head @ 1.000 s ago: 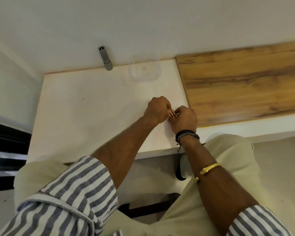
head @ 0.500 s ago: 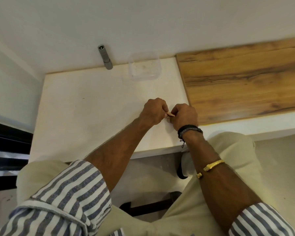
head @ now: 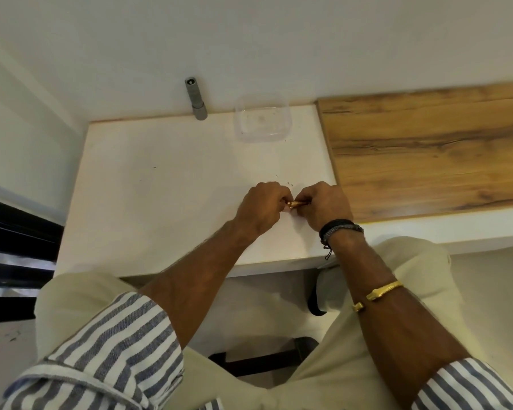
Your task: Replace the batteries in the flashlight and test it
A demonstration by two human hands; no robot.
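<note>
Striped sleeves, black wristbands, gold bangle.

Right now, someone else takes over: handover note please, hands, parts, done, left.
Left hand and right hand: both closed on the copper-coloured batteries, held between them just above the white table. How many batteries cannot be told.
Flashlight: upright at the table's back edge against the wall, untouched by either hand.
Clear tub: right of the flashlight, looks empty.
Done: batteries are in hand.
Left: load the batteries in the flashlight, close it, switch it on to test. Whether it is already open cannot be told.
</note>
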